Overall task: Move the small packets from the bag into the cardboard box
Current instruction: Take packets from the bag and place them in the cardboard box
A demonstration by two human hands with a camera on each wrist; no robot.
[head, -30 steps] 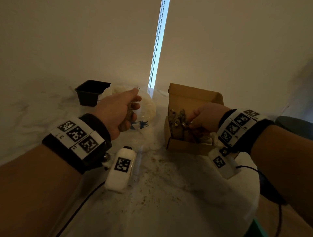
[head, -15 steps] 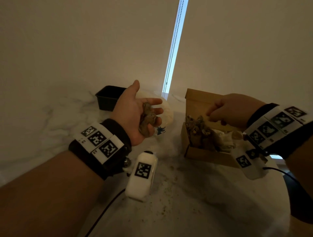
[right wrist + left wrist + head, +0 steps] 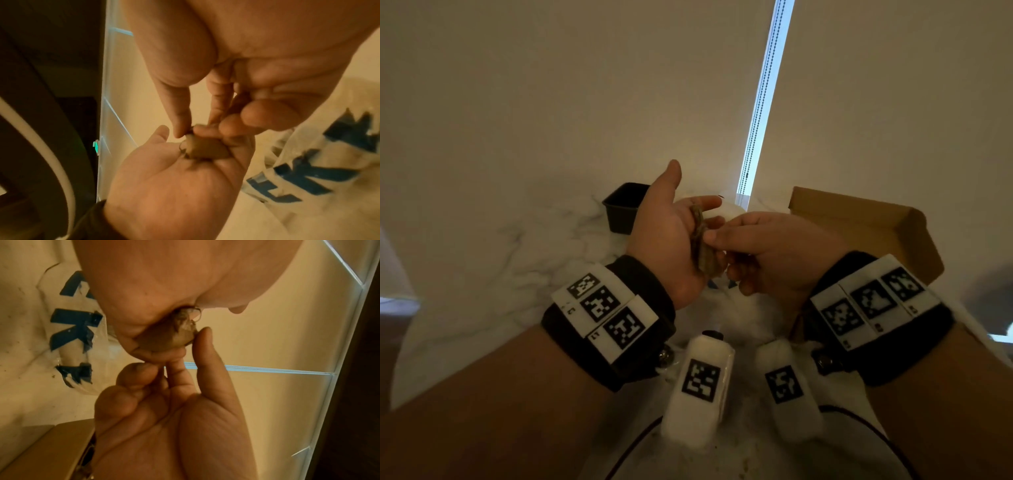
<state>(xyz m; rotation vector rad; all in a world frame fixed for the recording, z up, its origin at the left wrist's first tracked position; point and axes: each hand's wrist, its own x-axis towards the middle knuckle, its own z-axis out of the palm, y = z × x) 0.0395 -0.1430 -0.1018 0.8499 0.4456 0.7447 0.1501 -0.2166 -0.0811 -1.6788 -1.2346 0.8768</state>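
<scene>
From the head view, you are cupping your left hand (image 3: pixel 671 246) palm up with fingers relaxed, serving a clump of small brown packets (image 3: pixel 703 253) to your right hand (image 3: pixel 767 253), which is reaching across from beside the open cardboard box (image 3: pixel 866 226) on the bench (image 3: pixel 517 260).

From the left wrist view, your right fingers (image 3: pixel 207 350) are touching the packet (image 3: pixel 174 337) (likely peeling one off) above the clear plastic bag (image 3: pixel 76 331) with blue lettering.

From the right wrist view, your right thumb and fingertips are pinching the packet (image 3: pixel 203 149) lying across your left palm (image 3: pixel 174 191), so the bag (image 3: pixel 308 178) underneath probably catches any drops.
</scene>
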